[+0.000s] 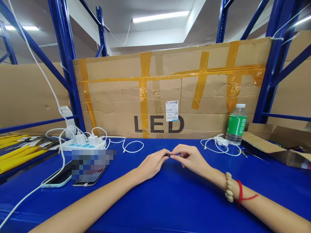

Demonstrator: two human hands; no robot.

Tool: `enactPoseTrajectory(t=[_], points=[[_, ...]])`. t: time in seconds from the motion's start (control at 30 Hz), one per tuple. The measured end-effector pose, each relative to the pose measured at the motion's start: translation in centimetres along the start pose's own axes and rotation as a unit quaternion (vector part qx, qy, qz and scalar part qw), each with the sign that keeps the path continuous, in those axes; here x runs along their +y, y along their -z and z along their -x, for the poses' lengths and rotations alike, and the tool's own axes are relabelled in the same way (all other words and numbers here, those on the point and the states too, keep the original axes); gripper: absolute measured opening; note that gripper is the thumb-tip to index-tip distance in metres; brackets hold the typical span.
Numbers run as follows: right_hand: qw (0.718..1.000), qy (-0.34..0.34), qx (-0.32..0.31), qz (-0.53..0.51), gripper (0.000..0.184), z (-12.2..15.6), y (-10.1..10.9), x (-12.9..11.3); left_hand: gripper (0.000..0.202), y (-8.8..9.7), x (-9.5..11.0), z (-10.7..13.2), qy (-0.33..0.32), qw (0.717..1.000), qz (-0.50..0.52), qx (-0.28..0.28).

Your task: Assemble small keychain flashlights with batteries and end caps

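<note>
Both my hands meet above the middle of the blue table (167,204). Between their fingertips is a small black object (167,155), too small and covered to name. My left hand (152,164) is closed, its thumb and fingers pinching the object from the left. From the other side, my right hand (190,158) pinches at the object's right end with thumb and index finger. A beaded bracelet (228,187) and a red string (240,191) circle my right wrist and forearm.
On the left lie two phones (58,177), one partly blurred out, beside a white power strip (80,144) with chargers. A water bottle (236,124), white cable (221,142) and open cardboard box (277,145) stand right. A taped cardboard sheet (116,97) closes the back.
</note>
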State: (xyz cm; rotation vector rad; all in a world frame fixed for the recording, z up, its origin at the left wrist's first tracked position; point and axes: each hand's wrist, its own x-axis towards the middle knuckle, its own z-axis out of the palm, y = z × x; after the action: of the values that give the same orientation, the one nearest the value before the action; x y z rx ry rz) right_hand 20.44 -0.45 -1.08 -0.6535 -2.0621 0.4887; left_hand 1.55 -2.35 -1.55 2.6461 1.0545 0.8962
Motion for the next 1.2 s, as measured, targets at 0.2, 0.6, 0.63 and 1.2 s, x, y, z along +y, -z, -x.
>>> enactPoseTrajectory(t=[0.2, 0.6, 0.63, 1.2], points=[[0.981, -0.159, -0.01, -0.109, 0.035, -0.2, -0.3, 0.1, 0.022, -0.2, -0.5, 0.1, -0.025, 1.0, 0.007, 0.01], [0.943, -0.294, -0.064, -0.141, 0.037, -0.4, 0.0, -1.2, 0.015, -0.3, -0.3, 0.2, -0.067, 0.996, -0.005, 0.058], [0.943, -0.296, -0.069, -0.138, 0.037, -0.4, 0.0, -1.2, 0.014, -0.3, -0.4, 0.3, -0.068, 0.996, -0.008, 0.061], [0.91, -0.348, -0.116, -0.194, 0.037, 0.1, 0.0, -1.6, 0.023, -0.4, -0.4, 0.5, -0.144, 0.982, -0.108, 0.061]])
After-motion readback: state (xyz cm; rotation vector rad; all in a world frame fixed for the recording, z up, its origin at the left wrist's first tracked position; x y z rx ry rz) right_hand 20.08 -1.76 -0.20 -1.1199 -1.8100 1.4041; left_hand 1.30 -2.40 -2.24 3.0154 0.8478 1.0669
